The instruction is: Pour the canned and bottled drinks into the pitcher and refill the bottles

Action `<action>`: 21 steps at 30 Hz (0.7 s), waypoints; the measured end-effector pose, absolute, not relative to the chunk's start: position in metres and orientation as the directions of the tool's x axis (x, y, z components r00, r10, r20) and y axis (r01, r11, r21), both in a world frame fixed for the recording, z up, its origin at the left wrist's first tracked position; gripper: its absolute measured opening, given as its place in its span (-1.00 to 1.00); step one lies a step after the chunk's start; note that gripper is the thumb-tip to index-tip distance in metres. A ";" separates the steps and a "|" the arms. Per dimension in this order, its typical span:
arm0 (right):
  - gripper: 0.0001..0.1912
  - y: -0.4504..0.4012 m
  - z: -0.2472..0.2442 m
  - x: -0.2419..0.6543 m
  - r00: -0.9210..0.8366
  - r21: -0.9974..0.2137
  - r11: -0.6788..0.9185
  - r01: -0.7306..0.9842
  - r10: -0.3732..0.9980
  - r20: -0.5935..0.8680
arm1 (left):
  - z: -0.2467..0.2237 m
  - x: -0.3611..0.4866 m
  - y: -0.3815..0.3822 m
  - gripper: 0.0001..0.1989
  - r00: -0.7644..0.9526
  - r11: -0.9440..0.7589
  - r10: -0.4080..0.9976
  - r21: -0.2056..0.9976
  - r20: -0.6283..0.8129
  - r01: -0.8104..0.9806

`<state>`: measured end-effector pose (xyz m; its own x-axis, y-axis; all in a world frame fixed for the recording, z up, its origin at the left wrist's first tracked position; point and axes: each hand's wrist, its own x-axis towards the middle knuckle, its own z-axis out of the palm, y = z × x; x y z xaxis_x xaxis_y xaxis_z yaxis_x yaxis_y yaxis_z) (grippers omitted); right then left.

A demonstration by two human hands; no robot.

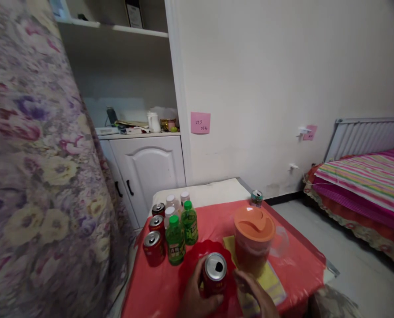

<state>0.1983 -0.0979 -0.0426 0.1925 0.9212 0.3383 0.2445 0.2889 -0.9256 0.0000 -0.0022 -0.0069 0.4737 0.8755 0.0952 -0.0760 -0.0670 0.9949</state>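
Note:
My left hand (194, 295) is wrapped round an opened red drink can (215, 274), which is upright over a red scalloped plate (201, 251). Whether the can touches the plate is hidden. Just right of the can, my right hand (254, 292) is open, its fingers curved and apart from the can. Behind that hand stands a clear pitcher (249, 254) with an orange lid (254, 224). It rests on a yellow cloth (272, 282). Two green-capped bottles (175, 243) stand left of the plate.
Several red cans (154, 249) and white-capped bottles (170, 203) line the left of the red-covered table (144, 291). A teal can (257, 198) is near its back right corner. A floral curtain (47, 176) hangs left; a bed (365, 185) stands right.

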 end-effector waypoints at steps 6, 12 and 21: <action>-0.16 -0.067 -0.056 0.170 0.232 -0.882 0.304 0.359 0.887 0.400 | 0.006 0.003 -0.009 0.03 0.540 -0.017 0.835 0.986 0.105 -0.165; -0.21 -0.072 -0.031 0.163 0.223 -0.925 0.228 0.305 0.927 0.302 | 0.014 0.009 -0.010 -0.09 0.504 -0.085 0.853 0.989 0.135 -0.121; -0.19 -0.079 -0.020 0.168 0.254 -0.932 0.247 0.265 0.915 0.315 | 0.004 0.003 -0.010 -0.14 0.614 0.029 0.789 0.996 0.032 -0.089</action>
